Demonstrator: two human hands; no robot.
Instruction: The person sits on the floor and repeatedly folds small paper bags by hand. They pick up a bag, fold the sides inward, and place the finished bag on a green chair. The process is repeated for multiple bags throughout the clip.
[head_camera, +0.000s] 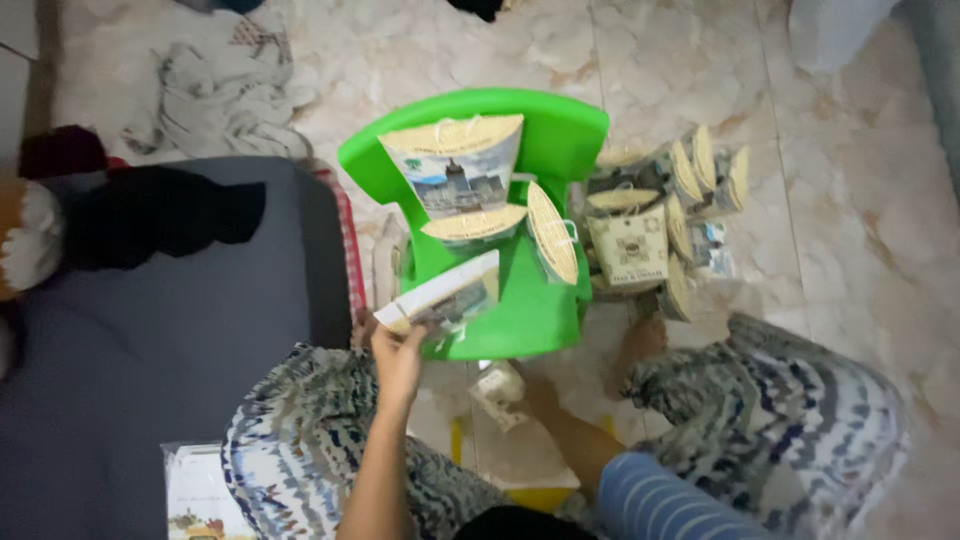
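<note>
Head view: your left hand (398, 352) is closed on the lower corner of a flat folded paper bag (443, 297), fingers wrapped narrow around its edge, holding it tilted just above the front of the green plastic chair (560, 135) — the height lets the bag clear the seat, where other bags already sit. A large printed bag (455, 170) leans upright against the chair back, and a narrower one (552, 232) stands on edge beside it, so the seat appears to serve as a staging surface. Your right hand (528, 388) is low, under the chair's front edge, touching a small pale packet (497, 385) on the floor; how far its fingers are spread you cannot tell, since the view is dim and partly blocked. To the right of the chair, a cluster of finished bags (660, 215) stands upright on the marble floor (860, 200), packed close together — well apart from the dark mattress (150, 330) on your left.
</note>
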